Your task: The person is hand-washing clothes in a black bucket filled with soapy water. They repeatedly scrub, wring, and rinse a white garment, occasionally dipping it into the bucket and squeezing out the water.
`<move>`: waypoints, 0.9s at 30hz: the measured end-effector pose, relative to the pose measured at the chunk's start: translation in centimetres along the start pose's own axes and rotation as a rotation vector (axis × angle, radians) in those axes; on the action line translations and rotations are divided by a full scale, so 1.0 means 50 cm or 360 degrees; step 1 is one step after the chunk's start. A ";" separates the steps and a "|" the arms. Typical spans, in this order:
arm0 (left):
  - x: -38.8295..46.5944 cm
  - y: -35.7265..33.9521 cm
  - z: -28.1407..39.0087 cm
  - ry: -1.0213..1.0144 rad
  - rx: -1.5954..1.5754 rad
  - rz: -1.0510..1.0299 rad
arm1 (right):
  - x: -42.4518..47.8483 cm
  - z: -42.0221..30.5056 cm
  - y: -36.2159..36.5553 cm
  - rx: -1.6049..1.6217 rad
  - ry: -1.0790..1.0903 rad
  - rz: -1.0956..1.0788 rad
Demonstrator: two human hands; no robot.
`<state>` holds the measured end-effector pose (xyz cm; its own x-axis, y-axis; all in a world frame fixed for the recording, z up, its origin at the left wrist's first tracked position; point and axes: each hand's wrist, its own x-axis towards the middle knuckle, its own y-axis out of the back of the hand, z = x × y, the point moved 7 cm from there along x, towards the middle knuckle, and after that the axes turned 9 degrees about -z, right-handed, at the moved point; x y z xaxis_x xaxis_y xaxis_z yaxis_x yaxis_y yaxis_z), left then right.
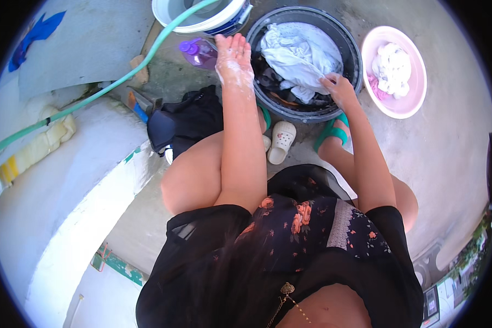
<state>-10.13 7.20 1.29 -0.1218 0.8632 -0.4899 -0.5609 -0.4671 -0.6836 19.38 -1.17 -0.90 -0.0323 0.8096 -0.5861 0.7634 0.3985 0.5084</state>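
A dark grey plastic basin holds a wet white cloth heaped over dark garments. My right hand pinches the edge of the white cloth at the basin's near right side. Palm up and coated with white suds, my left hand is stretched flat by the basin's left rim, with nothing in it. Just left of its fingers is a purple bottle with a purple cap, partly hidden by that hand.
A pink basin with white and pink cloths stands at right. A white bucket is at the top, under a green hose. Black garments lie beside my left leg. Between my feet is a cream clog.
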 end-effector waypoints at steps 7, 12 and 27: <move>0.063 0.014 0.150 -0.0068 -0.0752 -0.0060 | 0.009 0.003 -0.032 0.0203 -0.0050 -0.0089; 0.070 0.024 0.136 -0.0010 -0.0625 0.0159 | 0.017 0.026 -0.026 0.0196 -0.0090 -0.0078; 0.099 0.082 0.136 0.0059 -0.0336 0.0034 | 0.014 0.020 -0.019 0.0259 0.0039 0.0025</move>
<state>-18.60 10.88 -0.25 -0.0995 0.8469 -0.5224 -0.3738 -0.5183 -0.7692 19.28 -1.44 -2.43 -0.0336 0.8263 -0.5623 0.8581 0.3122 0.4076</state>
